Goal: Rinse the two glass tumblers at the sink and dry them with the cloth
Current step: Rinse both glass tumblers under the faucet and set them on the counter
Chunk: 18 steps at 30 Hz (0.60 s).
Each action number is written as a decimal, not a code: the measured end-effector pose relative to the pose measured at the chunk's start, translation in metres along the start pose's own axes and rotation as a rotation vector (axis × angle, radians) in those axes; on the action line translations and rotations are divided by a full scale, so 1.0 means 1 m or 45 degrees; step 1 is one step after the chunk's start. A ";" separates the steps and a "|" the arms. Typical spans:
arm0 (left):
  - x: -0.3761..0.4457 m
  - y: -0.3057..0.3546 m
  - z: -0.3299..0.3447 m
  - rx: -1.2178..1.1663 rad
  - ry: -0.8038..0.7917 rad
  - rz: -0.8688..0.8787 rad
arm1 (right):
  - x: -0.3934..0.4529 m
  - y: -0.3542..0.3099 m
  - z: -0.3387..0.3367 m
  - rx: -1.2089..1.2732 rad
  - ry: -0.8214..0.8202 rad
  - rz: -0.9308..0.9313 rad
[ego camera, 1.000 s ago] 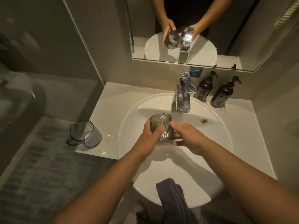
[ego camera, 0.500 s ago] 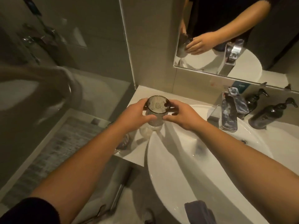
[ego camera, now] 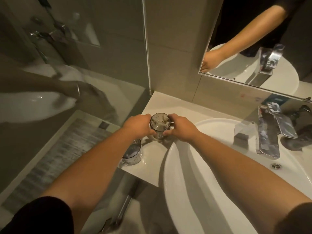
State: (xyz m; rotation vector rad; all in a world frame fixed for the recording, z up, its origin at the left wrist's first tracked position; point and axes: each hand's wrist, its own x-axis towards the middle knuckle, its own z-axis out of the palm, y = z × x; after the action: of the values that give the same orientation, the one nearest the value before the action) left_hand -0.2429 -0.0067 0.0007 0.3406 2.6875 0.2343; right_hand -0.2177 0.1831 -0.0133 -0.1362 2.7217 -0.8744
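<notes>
A ribbed grey glass tumbler (ego camera: pixel 159 126) stands upright over the white counter (ego camera: pixel 152 156), left of the basin. My left hand (ego camera: pixel 137 126) grips its left side and my right hand (ego camera: pixel 181 130) grips its right side. I cannot tell whether its base touches the counter. The second tumbler (ego camera: pixel 132 153) stands on the counter nearer to me, partly hidden behind my left forearm. The white basin (ego camera: pixel 194 191) fills the lower right. The cloth is out of view.
The chrome tap (ego camera: pixel 268 134) stands at the basin's back right, with dark pump bottles (ego camera: pixel 300 132) behind it. A mirror (ego camera: pixel 253 48) hangs above. A glass shower screen (ego camera: pixel 67 73) borders the counter's left edge.
Both hands carried the tumbler from over the basin leftward to the counter and lowered it. The view swung left, and the cloth on the basin's front rim left the frame.
</notes>
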 end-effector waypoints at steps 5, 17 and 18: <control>0.004 0.003 0.001 0.041 0.012 -0.003 | 0.004 0.000 0.001 -0.082 -0.014 0.036; -0.024 0.003 -0.008 0.011 0.027 -0.050 | -0.019 -0.015 -0.017 -0.353 -0.047 -0.010; -0.034 0.001 -0.008 -0.002 0.076 -0.053 | -0.025 -0.017 -0.020 -0.405 -0.008 -0.062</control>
State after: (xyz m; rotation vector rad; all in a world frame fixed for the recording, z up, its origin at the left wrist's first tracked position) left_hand -0.2160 -0.0165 0.0217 0.2812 2.7495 0.2381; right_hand -0.1991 0.1849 0.0178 -0.2694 2.8424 -0.4451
